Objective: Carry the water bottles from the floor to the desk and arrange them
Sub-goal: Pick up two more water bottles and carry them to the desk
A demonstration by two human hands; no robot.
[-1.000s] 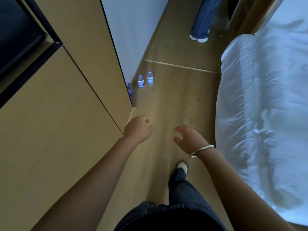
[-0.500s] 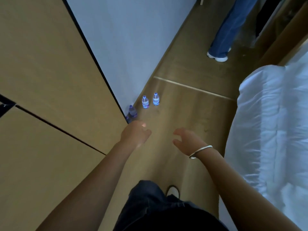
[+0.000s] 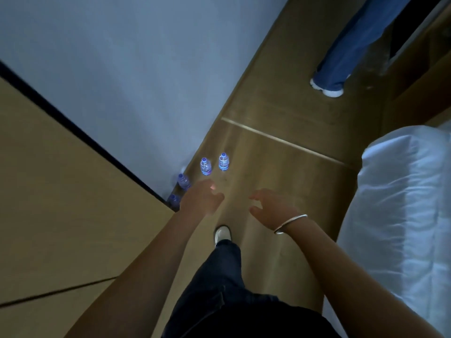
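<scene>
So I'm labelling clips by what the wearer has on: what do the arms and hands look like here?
Both forearms are bare, with no sleeves in view and no gloves. The right wrist carries a thin silver bangle, open-ended by the look of it. The left hand and right hand show no rings that I can make out, though the picture is dim and slightly blurred.

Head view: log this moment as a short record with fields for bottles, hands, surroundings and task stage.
bottles: four water bottles visible, upright on the floor by the wall; two side by side, two nearer the cabinet corner
left hand: empty, reaching forward
right hand: empty, fingers spread, bracelet on wrist
surroundings: white bed at right; another person's leg ahead
stage: nothing picked up yet
</scene>
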